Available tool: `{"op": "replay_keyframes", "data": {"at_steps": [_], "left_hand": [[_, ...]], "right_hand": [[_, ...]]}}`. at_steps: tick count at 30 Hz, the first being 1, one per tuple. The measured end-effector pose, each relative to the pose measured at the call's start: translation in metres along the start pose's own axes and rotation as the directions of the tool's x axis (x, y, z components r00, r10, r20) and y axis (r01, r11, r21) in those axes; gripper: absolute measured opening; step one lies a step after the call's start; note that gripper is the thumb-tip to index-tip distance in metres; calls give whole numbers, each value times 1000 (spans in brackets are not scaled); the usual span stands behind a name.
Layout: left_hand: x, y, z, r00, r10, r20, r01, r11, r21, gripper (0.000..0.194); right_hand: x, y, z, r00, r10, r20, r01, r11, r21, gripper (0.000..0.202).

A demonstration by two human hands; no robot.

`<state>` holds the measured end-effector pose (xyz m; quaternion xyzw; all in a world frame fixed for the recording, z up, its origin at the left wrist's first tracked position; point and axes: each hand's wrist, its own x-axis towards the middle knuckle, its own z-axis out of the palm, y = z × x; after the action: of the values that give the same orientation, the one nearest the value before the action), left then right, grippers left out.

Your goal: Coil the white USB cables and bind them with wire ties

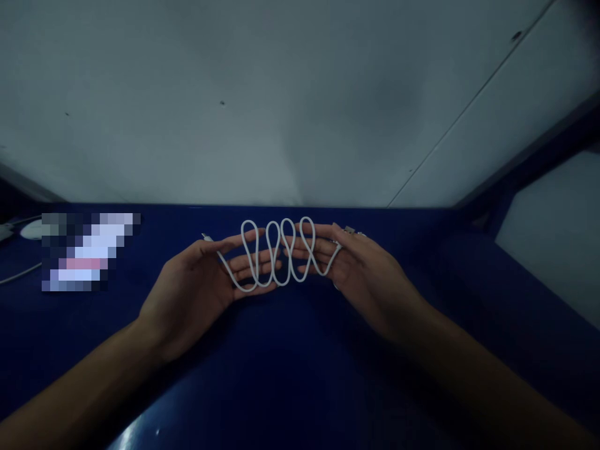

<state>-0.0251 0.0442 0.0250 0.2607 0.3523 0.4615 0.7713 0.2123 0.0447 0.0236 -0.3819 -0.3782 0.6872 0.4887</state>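
Note:
A white cable [282, 284] lies in several zigzag loops across the fingers of both hands, at the middle of the view. My left hand [201, 281] is palm up, its thumb pressing the cable near a small plug [207, 237] against the index finger. My right hand [360, 269] faces it, also palm up, with its thumb over the cable's other end, where a metal connector [349, 230] sticks out. The fingertips of the two hands meet or nearly meet behind the loops.
Below the hands is a dark blue tabletop [281, 375]. At the left lies a pixelated bright object [94, 250], beside a white rounded item [32, 229] and a white cord [21, 275]. A pale panel [234, 125] rises behind the table.

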Motion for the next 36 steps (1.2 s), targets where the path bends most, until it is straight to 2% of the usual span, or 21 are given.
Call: {"op": "replay_keyframes", "data": {"at_steps": [6, 10, 14, 17, 20, 23, 25, 27, 31, 36], "left_hand": [[0, 0, -3, 1000, 0, 28, -1, 1000, 21, 49], [0, -2, -5, 998, 3, 60, -4, 1000, 14, 42], [0, -4, -3, 994, -20, 103, 19, 1000, 8, 40], [0, -9, -2, 988, -39, 148, 35, 999, 33, 42], [0, -16, 0, 989, 40, 142, -58, 990, 126, 40], [-1, -23, 1, 988, 95, 122, -118, 973, 196, 38], [-3, -25, 3, 991, 70, 115, -94, 972, 215, 40], [-5, -26, 5, 991, 30, 131, -60, 971, 230, 44], [-8, -24, 9, 979, -40, 197, -18, 959, 283, 53], [-7, -25, 10, 964, -89, 252, -2, 941, 337, 63]], "right_hand": [[0, 1, 0, 1000, 6, -14, -6, 1000, -9, 34], [0, 5, -1, 1000, 21, -22, -23, 997, -79, 33], [-2, 7, 1, 998, 55, -28, -59, 975, -213, 41], [-7, 9, 4, 998, 51, -42, -63, 919, -389, 44], [-14, 12, 5, 997, -22, -67, -19, 832, -555, 46], [-19, 15, 8, 1000, 3, 29, 11, 869, -494, 50], [-20, 17, 10, 991, 33, 132, 27, 902, -431, 50], [-22, 19, 12, 983, 11, 184, 71, 898, -434, 44], [-23, 21, 16, 974, -84, 210, 184, 831, -525, 25], [-22, 25, 16, 957, -180, 226, 279, 782, -558, 21]]}}
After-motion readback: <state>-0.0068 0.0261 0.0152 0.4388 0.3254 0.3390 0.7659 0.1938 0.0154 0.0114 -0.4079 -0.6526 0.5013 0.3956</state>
